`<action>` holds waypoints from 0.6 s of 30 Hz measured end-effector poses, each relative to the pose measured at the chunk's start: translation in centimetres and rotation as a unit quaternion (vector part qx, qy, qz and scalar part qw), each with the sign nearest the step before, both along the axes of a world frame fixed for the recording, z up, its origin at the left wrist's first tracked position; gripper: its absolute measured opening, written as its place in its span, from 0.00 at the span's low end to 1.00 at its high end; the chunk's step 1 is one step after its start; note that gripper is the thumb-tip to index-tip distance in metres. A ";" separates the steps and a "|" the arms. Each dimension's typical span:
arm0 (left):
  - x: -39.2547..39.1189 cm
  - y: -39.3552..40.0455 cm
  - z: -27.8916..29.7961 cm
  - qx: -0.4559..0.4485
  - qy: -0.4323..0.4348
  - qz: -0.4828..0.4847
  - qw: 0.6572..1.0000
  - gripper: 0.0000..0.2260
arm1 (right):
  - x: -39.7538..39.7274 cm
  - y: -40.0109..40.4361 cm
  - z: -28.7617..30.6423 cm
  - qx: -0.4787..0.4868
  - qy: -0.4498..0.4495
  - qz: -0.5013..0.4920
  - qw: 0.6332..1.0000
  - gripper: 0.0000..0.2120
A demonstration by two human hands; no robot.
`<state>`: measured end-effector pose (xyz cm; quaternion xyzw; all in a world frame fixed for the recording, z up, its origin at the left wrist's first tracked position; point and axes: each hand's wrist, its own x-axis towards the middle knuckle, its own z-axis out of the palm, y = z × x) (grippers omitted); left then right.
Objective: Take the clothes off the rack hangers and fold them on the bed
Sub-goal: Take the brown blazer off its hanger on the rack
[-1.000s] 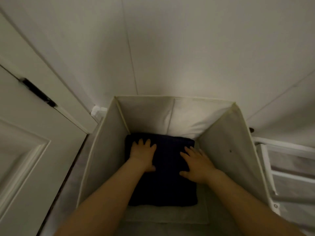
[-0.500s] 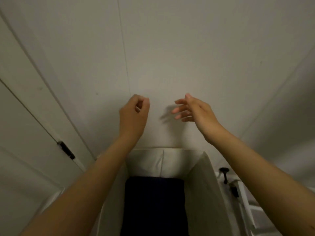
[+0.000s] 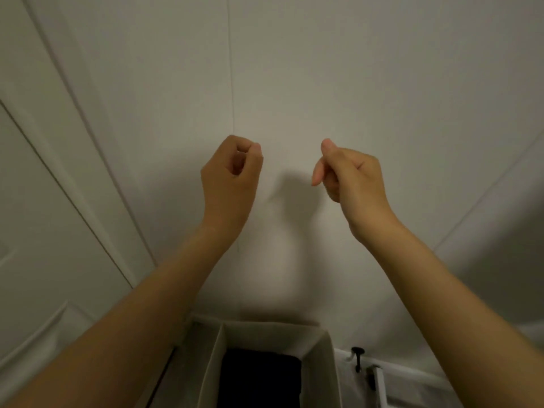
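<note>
A folded dark garment [image 3: 260, 378] lies at the bottom of a beige fabric bin [image 3: 321, 360] at the lower edge of the head view. Both of my hands are raised in front of the white wall, well above the bin. My left hand [image 3: 231, 175] has its fingers curled into a loose fist and holds nothing. My right hand [image 3: 348, 175] also has curled fingers, thumb up, with nothing in it. No rack, hangers or bed are in view.
A white door [image 3: 44, 231] with a panelled face stands at the left. A white wall [image 3: 294, 69] fills the view ahead. At the lower right a white frame [image 3: 379, 384] with a black knob [image 3: 357, 356] stands beside the bin.
My hands left the dark garment in the bin and rose in front of the wall. The right hand's fingers have curled in since half a second ago. The view tilted upward.
</note>
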<state>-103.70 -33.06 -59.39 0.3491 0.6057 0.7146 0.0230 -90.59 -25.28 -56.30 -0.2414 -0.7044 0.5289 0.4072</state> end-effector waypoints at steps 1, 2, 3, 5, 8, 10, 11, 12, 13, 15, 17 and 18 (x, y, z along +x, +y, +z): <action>0.0 -0.5 2.3 0.000 0.005 -0.005 1.000 0.08 | 0.0 -0.2 2.4 -0.001 0.008 -0.001 1.000 0.24; 0.1 -1.0 4.8 0.001 0.008 -0.008 1.000 0.08 | 0.0 -0.6 5.1 0.000 0.019 -0.002 1.000 0.25; 0.2 -1.6 7.6 0.000 0.009 -0.011 1.000 0.08 | 0.0 -1.1 8.2 -0.002 0.030 -0.007 1.000 0.26; 0.6 -3.0 12.2 0.000 0.016 -0.018 1.000 0.10 | 0.3 -2.0 12.9 -0.006 0.047 -0.020 0.999 0.27; 1.4 -5.5 20.0 0.001 0.070 -0.054 0.996 0.19 | 1.1 -4.5 20.5 -0.012 0.058 -0.048 0.997 0.27; 2.5 -7.2 24.7 0.010 0.126 -0.079 0.989 0.23 | 2.0 -6.3 24.5 -0.009 0.058 -0.058 0.997 0.26; 3.1 -8.0 27.1 0.024 0.152 -0.087 0.984 0.25 | 2.5 -7.4 26.7 -0.003 0.060 -0.062 0.996 0.25; 3.7 -8.8 29.7 0.039 0.172 -0.094 0.980 0.26 | 3.2 -8.7 29.1 0.005 0.064 -0.070 0.995 0.25; 4.3 -9.6 31.8 0.054 0.179 -0.098 0.978 0.26 | 3.9 -9.8 31.2 0.013 0.069 -0.073 0.995 0.25; 5.7 -11.6 36.2 0.090 0.174 -0.111 0.974 0.26 | 5.7 -12.3 35.7 0.039 0.083 -0.085 0.992 0.25; 7.4 -13.5 40.0 0.112 0.151 -0.121 0.975 0.26 | 7.7 -14.7 39.5 0.069 0.101 -0.090 0.988 0.25; 8.0 -14.1 41.3 0.118 0.134 -0.124 0.976 0.26 | 8.3 -15.6 40.7 0.086 0.112 -0.083 0.986 0.25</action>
